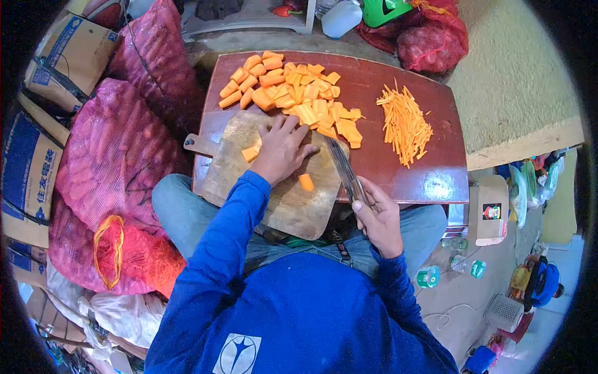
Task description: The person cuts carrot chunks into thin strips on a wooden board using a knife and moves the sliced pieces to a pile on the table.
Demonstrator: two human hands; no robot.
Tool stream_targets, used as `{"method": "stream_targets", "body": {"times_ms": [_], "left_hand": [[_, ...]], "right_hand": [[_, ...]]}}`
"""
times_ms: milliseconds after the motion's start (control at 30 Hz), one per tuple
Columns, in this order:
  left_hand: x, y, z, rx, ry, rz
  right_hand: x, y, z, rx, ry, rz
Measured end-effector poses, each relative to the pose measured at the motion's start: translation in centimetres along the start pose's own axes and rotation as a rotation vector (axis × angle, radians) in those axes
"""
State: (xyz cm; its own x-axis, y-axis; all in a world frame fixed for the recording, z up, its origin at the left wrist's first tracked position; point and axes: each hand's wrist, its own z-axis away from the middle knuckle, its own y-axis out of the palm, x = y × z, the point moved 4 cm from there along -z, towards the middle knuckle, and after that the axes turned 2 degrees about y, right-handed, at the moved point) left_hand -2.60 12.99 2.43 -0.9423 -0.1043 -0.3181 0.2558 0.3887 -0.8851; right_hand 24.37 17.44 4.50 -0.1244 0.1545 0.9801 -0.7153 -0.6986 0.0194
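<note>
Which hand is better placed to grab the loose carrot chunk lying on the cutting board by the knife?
Left. The left hand lies open on the cutting board, right beside the carrot chunk. The right hand is closed around the knife, so it is not free.

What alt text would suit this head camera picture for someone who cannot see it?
A person in a blue long-sleeved shirt holds a steel knife in the right hand while the left hand rests on a pale wooden cutting board. Orange carrot chunks and thin carrot strips lie on the reddish-brown table.
</note>
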Motion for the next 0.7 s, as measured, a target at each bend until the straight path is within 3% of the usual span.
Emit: {"method": "stream_targets", "body": {"times_ms": [333, 533, 633, 700], "left_hand": [[-0.4, 0.1, 0.1, -0.018, -0.034, 0.008], [0.0, -0.2, 0.2, 0.019, -0.057, 0.052], [1.1, -1.4, 1.4, -0.069, 0.008, 0.087], [2.9, -3.7, 3.4, -0.320, -0.054, 0.185]], "right_hand": [[0.9, 0.1, 0.3, 0.052, 0.102, 0.162], [-0.1, 0.9, 0.2, 0.090, -0.148, 0.305], [1.0, 0.8, 0.5, 0.068, -0.203, 0.463], [0.3, 0.5, 0.2, 0.029, -0.239, 0.411]]}}
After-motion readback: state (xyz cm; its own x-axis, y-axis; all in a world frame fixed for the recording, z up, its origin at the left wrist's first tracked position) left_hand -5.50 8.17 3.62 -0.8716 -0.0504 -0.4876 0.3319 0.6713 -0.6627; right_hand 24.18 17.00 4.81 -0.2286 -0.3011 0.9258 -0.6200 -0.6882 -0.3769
